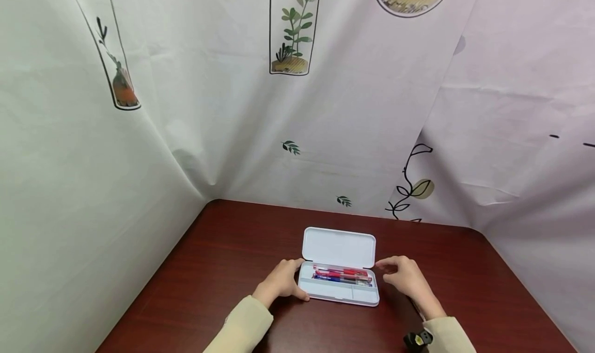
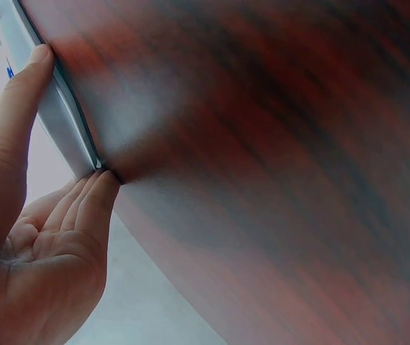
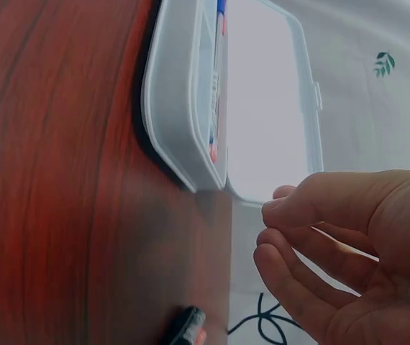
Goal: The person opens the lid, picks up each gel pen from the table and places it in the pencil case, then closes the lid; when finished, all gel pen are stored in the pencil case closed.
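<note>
A white pencil case lies on the table with its lid raised at the back. Several pens, red, blue and dark, rest in its long rear compartment; the front compartments show bare white floors. My left hand holds the case's left end, thumb on the front edge and the other fingers at the end wall, as the left wrist view shows. Just off the right end hovers my right hand, its fingers loosely bent and holding nothing. In the right wrist view that hand is apart from the case wall.
The dark red wooden table meets a pale printed cloth at the back and sides. A small black device is beside the right sleeve. In the right wrist view, a dark object with a reddish part appears low down, its kind unclear.
</note>
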The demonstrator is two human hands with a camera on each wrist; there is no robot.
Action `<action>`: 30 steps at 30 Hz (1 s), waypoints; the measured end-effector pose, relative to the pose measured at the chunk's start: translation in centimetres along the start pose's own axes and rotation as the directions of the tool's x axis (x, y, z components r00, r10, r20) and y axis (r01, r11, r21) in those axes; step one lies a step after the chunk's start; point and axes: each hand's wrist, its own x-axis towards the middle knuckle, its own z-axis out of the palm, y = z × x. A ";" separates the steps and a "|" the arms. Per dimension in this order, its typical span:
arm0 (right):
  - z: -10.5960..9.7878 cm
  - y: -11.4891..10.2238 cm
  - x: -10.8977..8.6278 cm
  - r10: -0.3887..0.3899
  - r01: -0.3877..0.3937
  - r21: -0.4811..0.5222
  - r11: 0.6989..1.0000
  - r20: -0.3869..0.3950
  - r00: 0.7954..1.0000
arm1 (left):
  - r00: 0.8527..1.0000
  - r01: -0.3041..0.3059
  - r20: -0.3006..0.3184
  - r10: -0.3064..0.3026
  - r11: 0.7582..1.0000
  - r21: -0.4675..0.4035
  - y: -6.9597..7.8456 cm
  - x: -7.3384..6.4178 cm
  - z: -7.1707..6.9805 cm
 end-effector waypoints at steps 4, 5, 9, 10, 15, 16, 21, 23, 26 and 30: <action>-0.6 0.5 -0.2 0.003 -0.003 -0.004 1.000 0.001 1.000 | 1.000 -0.010 -0.002 0.010 1.000 0.001 0.0 0.0 0.0; -0.7 0.6 -0.2 0.005 -0.005 -0.007 1.000 0.004 1.000 | 1.000 -0.012 -0.003 0.012 1.000 0.001 0.0 0.0 -0.1; -1.2 1.1 -0.4 0.013 -0.013 -0.013 1.000 0.010 1.000 | 1.000 -0.018 -0.006 0.018 1.000 -0.001 0.1 0.0 -0.1; -1.3 1.3 -0.4 0.009 -0.008 -0.018 1.000 0.011 1.000 | 1.000 -0.019 -0.006 0.019 1.000 -0.001 0.1 0.0 -0.1; -1.8 2.0 -0.5 0.013 -0.013 -0.027 1.000 0.005 1.000 | 1.000 -0.014 -0.006 0.014 1.000 0.003 0.0 0.0 0.0; -1.9 2.1 -0.6 0.011 -0.011 -0.030 0.999 0.003 1.000 | 1.000 -0.014 -0.007 0.014 1.000 0.003 0.0 0.0 0.0; -2.4 2.5 -0.8 0.031 -0.031 -0.029 0.999 0.001 1.000 | 1.000 -0.019 -0.009 0.019 1.000 0.012 0.0 0.1 0.0; -2.5 2.7 -0.9 0.042 -0.042 -0.030 0.999 0.002 0.999 | 1.000 -0.019 -0.009 0.019 1.000 0.014 0.0 0.1 0.0; -2.7 3.0 -1.2 0.059 -0.059 -0.035 0.998 0.000 0.998 | 1.000 -0.021 -0.007 0.021 1.000 0.016 0.1 0.1 -0.1; -3.0 3.5 -1.4 0.074 -0.074 -0.046 0.996 -0.007 0.997 | 1.000 -0.021 -0.006 0.021 1.000 0.019 0.1 0.1 0.0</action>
